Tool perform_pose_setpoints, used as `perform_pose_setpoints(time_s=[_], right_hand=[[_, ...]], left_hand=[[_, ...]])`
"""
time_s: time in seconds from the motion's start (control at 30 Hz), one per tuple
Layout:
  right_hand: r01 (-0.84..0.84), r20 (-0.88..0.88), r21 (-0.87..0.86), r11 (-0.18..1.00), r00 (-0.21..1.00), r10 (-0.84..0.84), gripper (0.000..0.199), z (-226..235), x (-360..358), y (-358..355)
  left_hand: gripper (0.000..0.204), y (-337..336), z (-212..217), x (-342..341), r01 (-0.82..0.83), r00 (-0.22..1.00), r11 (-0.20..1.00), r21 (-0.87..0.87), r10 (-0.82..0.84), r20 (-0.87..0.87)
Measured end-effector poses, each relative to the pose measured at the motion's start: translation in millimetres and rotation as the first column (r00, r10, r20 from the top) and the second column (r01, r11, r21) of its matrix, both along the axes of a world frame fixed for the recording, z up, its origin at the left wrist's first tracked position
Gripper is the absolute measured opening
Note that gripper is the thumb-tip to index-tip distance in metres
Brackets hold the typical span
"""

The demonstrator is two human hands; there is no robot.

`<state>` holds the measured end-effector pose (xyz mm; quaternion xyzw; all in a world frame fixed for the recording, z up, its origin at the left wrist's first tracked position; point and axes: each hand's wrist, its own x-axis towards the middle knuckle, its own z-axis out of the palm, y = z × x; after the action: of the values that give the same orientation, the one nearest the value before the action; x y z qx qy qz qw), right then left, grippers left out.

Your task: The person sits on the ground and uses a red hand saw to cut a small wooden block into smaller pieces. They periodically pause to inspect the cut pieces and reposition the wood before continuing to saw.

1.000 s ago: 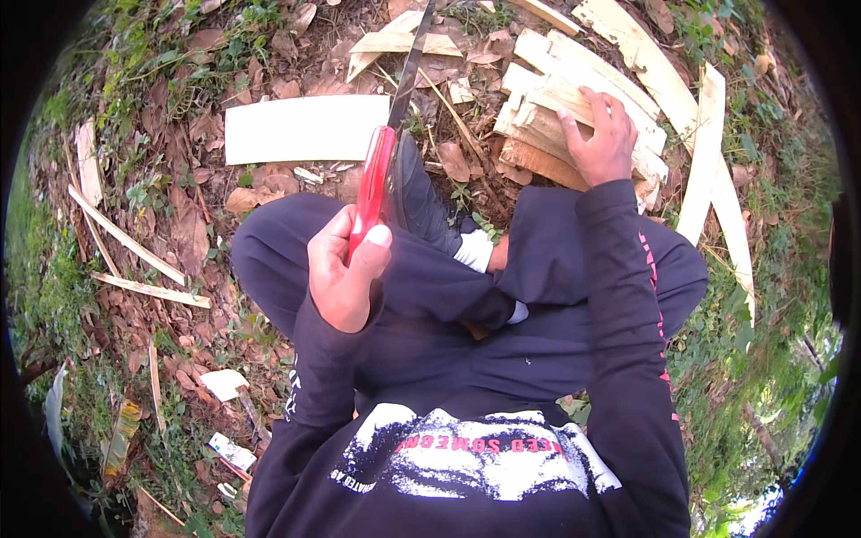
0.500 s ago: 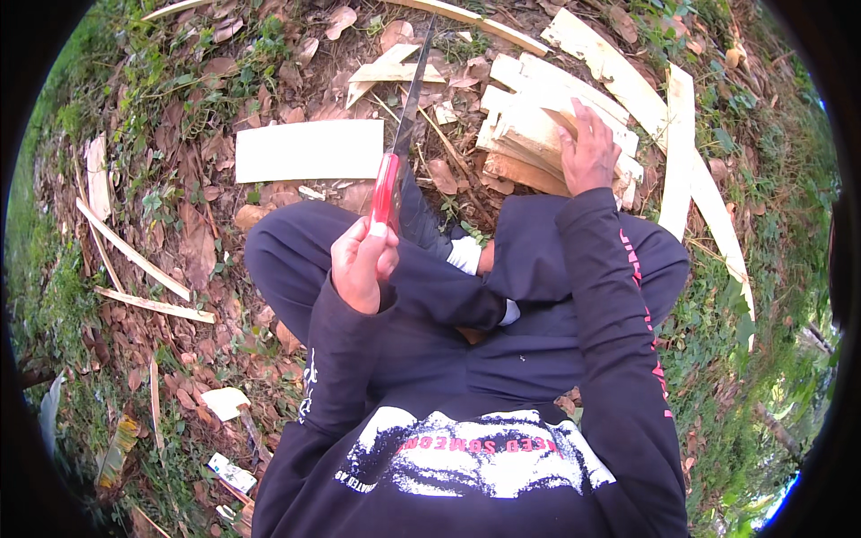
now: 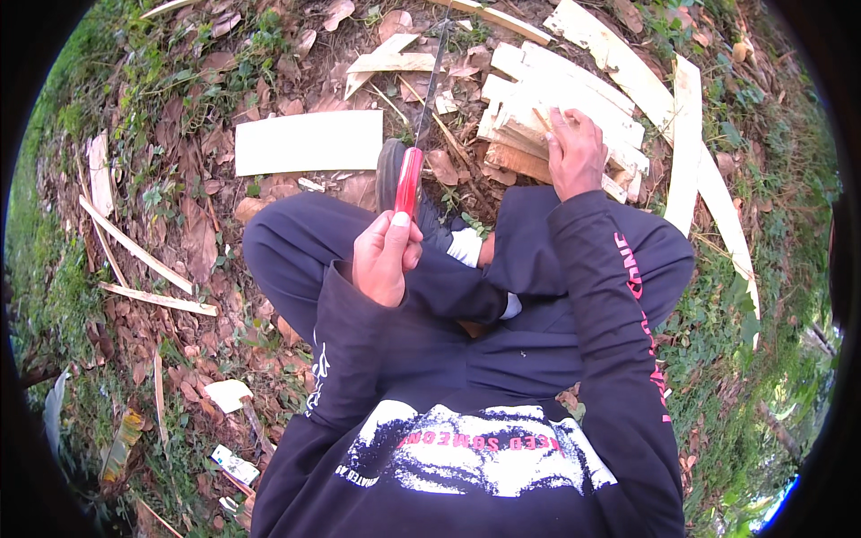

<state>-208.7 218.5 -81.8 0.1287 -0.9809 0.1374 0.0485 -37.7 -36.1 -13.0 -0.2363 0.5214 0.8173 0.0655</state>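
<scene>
My left hand (image 3: 384, 258) is closed round the red handle of a long, dark-bladed knife (image 3: 409, 182). Its blade points away from me and is seen nearly edge-on. My right hand (image 3: 577, 154) rests at the near side of a stack of pale wooden strips (image 3: 574, 85). Its fingers curl over a thin wooden strip (image 3: 542, 117) on top, and the palm hides part of it. One wide pale board (image 3: 309, 143) lies flat on the ground, left of the blade.
My crossed legs (image 3: 359, 224) and a dark shoe (image 3: 388, 175) lie close below the blade. Long pale strips (image 3: 686, 143) lie right of the stack. Thin offcuts (image 3: 134, 242) are scattered at left among dry leaves and low green plants.
My left hand has shifted right with the knife, and the blade has turned more edge-on. The right hand has drawn slightly left, its fingers more curled over the stack.
</scene>
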Motion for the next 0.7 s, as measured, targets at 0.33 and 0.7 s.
perform_pose_setpoints(time_s=[0.33,0.7], right_hand=[[0.267,-0.044,-0.038,0.963,0.962,-0.268,0.042,-20,-49,4],[0.318,0.142,0.204,0.926,0.926,-0.350,0.047,-28,-63,-14]], left_hand=[[0.032,44,8,-27,0.115,0.990,0.956,-0.271,-0.132,-0.048],[0.028,84,-15,-61,0.117,0.966,0.833,-0.541,-0.223,-0.133]])
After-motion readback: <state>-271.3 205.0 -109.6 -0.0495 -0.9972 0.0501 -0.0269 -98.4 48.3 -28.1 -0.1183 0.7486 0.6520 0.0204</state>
